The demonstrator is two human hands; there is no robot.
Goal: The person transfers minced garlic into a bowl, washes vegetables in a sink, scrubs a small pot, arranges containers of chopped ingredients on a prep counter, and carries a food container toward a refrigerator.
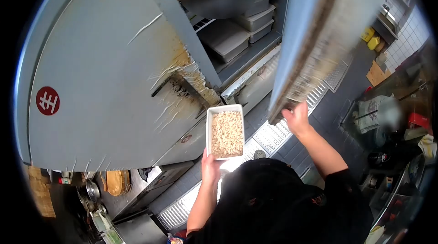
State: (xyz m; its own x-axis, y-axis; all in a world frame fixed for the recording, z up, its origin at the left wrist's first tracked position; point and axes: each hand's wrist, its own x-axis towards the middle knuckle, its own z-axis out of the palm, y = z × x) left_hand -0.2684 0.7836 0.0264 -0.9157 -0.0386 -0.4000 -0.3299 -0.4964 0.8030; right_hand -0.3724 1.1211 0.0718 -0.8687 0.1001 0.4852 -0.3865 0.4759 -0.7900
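Observation:
A white rectangular tub (208, 130), full of small pale tan pieces (227, 133) like nuts or beans, rests in my left hand (211, 167). That hand grips the tub's near left corner, with some fingers hidden under it. My right hand (297, 117) is closed on the lower edge of an open refrigerator door (315, 47), its fingers partly hidden behind the edge. Behind that door the refrigerator compartment (255, 57) shows several lidded grey tubs (228, 38), stacked and side by side.
A closed grey refrigerator door (100, 75) with peeling tape and a handle (175, 84) fills the left. Perforated floor grates (271, 135) run across dark tiles. Cluttered shelves (388, 180) stand at right. A counter (132, 194) with a wooden round board (118, 183) lies lower left.

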